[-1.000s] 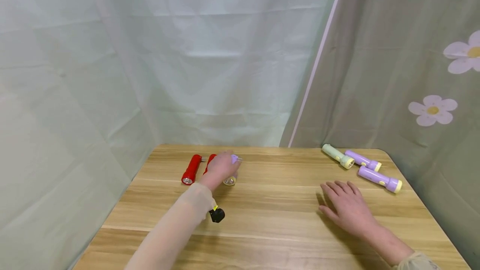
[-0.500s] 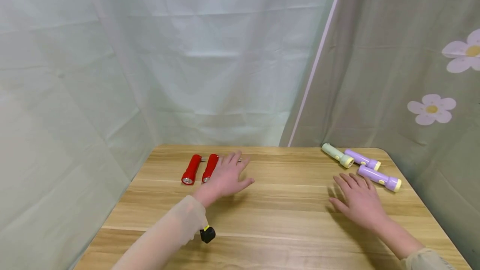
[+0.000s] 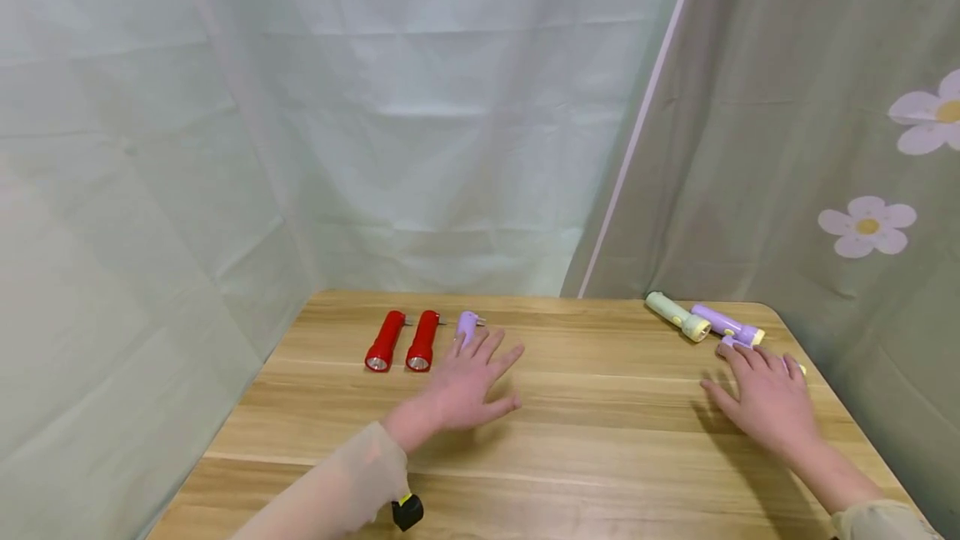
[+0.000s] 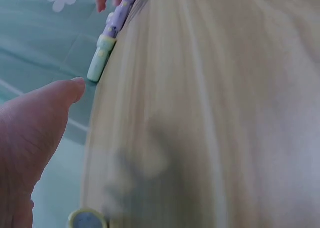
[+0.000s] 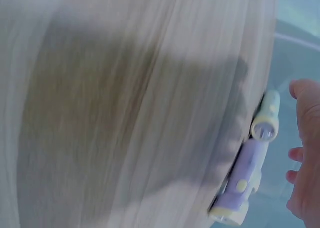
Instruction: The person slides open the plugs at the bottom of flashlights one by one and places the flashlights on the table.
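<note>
Purple is the flashlight [image 3: 734, 342] partly hidden under the right hand [image 3: 771, 398], near the edge of the tabletop [image 3: 600, 440]. That hand and the left hand [image 3: 461, 387] have fingers spread wide, holding nothing. The flashlight looks round, so a bump could roll it off.

Soft, even light fills the head view, the pale curtain [image 3: 450, 148] brighter than the grey curtain [image 3: 750, 148]; faint shadows fall on the table [image 3: 585, 457] under the left hand [image 3: 463, 387] and right hand [image 3: 772, 402]. Wrist views are dimmer, bluish, hazy, each with a blurred shadow; glare washes the left one's right side
</note>
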A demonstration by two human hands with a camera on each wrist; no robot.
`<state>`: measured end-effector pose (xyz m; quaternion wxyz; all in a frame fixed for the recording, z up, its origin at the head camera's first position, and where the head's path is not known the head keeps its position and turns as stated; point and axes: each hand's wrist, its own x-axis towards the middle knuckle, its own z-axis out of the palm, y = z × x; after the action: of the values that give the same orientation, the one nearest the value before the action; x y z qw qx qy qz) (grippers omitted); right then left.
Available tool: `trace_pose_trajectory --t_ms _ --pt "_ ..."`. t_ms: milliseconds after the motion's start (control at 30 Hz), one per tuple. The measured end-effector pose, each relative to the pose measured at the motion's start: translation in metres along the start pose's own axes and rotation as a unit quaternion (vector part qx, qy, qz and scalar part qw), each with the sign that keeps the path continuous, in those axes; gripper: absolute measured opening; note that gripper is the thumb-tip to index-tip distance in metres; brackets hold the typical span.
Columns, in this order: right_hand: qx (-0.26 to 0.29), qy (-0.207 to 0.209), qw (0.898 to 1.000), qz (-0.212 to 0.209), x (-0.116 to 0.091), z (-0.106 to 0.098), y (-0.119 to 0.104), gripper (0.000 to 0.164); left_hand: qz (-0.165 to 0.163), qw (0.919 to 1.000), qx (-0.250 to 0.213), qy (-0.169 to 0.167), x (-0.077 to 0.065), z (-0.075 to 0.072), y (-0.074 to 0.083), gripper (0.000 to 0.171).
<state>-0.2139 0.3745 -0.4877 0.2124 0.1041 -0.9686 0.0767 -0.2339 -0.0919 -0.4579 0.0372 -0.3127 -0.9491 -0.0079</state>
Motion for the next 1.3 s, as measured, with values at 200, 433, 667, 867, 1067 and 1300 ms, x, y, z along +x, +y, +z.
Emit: trace_pose_trajectory --t_ms 200,433,667,867,1067,1300 --pt "-0.006 -0.015 0.999 0.033 0.000 -0.005 0.019 0.070 0.026 0.9996 -0.006 0.004 -0.008 0.007 0.018 0.081" --pt "-0.008 -0.024 0.999 0.048 0.004 -0.008 0.036 0.068 0.052 0.9985 -0.019 0.001 -0.013 0.017 0.038 0.080" --pt "-0.011 -0.041 0.998 0.053 0.011 -0.007 0.048 0.066 0.077 0.9962 -0.041 -0.007 -0.016 0.018 0.060 0.078" --pt "-0.015 -0.069 0.995 0.072 0.018 -0.008 0.058 0.064 0.110 0.9925 -0.053 -0.011 -0.013 0.026 0.087 0.078" --pt "-0.009 -0.110 0.990 0.092 0.021 -0.005 0.067 0.067 0.142 0.9873 -0.062 -0.033 -0.010 0.030 0.112 0.078" --pt "-0.002 -0.145 0.983 0.114 0.019 -0.005 0.077 0.068 0.152 0.9842 -0.076 -0.048 -0.008 0.031 0.128 0.077"
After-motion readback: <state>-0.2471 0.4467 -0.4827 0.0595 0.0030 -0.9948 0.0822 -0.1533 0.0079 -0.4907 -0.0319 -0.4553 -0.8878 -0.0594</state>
